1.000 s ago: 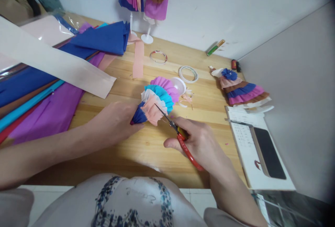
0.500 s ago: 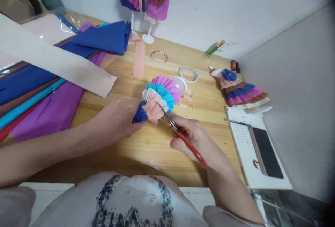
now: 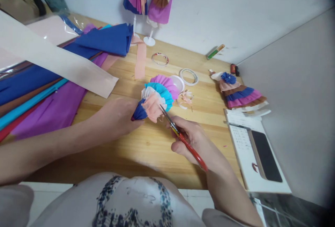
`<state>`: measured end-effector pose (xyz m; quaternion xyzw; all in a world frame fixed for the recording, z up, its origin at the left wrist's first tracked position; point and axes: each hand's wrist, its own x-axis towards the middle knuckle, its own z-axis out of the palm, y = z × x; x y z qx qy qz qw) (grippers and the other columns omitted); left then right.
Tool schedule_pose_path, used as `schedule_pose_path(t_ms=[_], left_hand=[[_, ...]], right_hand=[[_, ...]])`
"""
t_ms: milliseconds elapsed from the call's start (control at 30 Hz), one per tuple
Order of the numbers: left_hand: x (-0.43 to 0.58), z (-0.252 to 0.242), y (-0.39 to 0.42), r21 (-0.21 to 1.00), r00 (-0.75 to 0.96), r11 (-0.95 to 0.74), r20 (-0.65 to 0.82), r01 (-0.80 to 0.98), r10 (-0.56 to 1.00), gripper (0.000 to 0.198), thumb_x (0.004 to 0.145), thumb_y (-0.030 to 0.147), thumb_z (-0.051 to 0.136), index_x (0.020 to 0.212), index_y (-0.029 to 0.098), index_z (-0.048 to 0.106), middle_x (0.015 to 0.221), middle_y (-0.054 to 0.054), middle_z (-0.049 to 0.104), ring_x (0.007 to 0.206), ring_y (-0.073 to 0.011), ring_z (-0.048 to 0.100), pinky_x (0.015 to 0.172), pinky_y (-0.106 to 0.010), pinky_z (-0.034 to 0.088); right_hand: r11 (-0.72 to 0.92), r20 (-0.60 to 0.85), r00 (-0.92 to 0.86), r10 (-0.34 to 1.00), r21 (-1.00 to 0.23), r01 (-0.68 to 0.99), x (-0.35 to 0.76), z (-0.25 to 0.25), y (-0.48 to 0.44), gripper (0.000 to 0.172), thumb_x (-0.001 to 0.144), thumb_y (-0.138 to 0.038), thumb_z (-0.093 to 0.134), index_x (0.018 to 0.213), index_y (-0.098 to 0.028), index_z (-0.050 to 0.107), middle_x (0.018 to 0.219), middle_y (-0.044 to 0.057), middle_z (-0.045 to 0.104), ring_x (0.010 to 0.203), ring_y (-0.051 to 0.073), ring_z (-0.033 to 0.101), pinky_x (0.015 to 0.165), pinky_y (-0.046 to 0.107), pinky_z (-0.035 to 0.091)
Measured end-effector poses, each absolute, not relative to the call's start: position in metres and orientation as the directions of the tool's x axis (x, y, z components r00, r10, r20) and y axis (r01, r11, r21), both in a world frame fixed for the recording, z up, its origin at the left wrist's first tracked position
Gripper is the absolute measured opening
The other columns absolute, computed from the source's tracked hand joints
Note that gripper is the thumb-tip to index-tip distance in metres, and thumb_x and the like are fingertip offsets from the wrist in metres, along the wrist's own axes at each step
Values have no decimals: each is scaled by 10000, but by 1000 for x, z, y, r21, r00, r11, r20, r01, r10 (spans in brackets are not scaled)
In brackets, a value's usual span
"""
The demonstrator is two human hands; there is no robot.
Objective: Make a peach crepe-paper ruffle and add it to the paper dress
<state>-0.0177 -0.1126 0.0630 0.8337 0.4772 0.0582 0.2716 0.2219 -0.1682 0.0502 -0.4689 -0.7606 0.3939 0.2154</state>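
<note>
My left hand (image 3: pixel 121 115) is closed around the dark blue end of a ruffled crepe paper piece (image 3: pixel 153 103), layered in peach, white, turquoise and purple. My right hand (image 3: pixel 192 134) grips red-handled scissors (image 3: pixel 190 147). Their blades point up and left, and the tips lie at the right edge of the peach ruffle. Just behind the purple ruffle is a white round base (image 3: pixel 178 83). Small peach scraps (image 3: pixel 187 97) lie to its right on the wooden table (image 3: pixel 157 157).
Crepe paper sheets (image 3: pixel 52 115) and a long pale strip (image 3: pixel 86 73) cover the left. Tape rings (image 3: pixel 188 77) lie behind the ruffles. Two paper dresses on stands (image 3: pixel 161 7) stand by the wall. Right: another paper dress (image 3: pixel 242 94), a phone (image 3: pixel 267 155) on a white board (image 3: pixel 239 143).
The scissors' tips have shifted slightly right and down relative to the peach ruffle. The view has moved slightly. Both hands keep their hold.
</note>
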Motion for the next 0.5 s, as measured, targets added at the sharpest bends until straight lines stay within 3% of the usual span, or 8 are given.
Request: schedule_pose_path(t_ms=[200,333,500], left_hand=[[-16,66,-110,635,571,-271,-331,723,751,190,800,243,494,725,193,661,447,43,537,449,-131,524,487,-245,342],[-15,60,-111,626,569,-349,-188,698,801,137,776,231,534,741,181,658,653,8,662,608,-146,600,553,-244,378],[-15,59,-114,562,575,-384,-210,733,790,169,829,248,521,825,172,672,807,-47,707,739,-193,640,621,-279,395]], right_hand=[[263,-34,-473,881,-795,546,221,52,-167,668,833,-806,419,933,-168,592,689,-23,435,603,129,372,559,251,326],[284,-16,-451,892,-758,587,218,52,-167,622,843,-784,448,855,-173,567,667,-33,406,585,120,354,549,247,306],[297,7,-464,886,-777,555,219,50,-167,610,854,-758,467,955,-168,585,674,-22,459,583,129,408,552,247,334]])
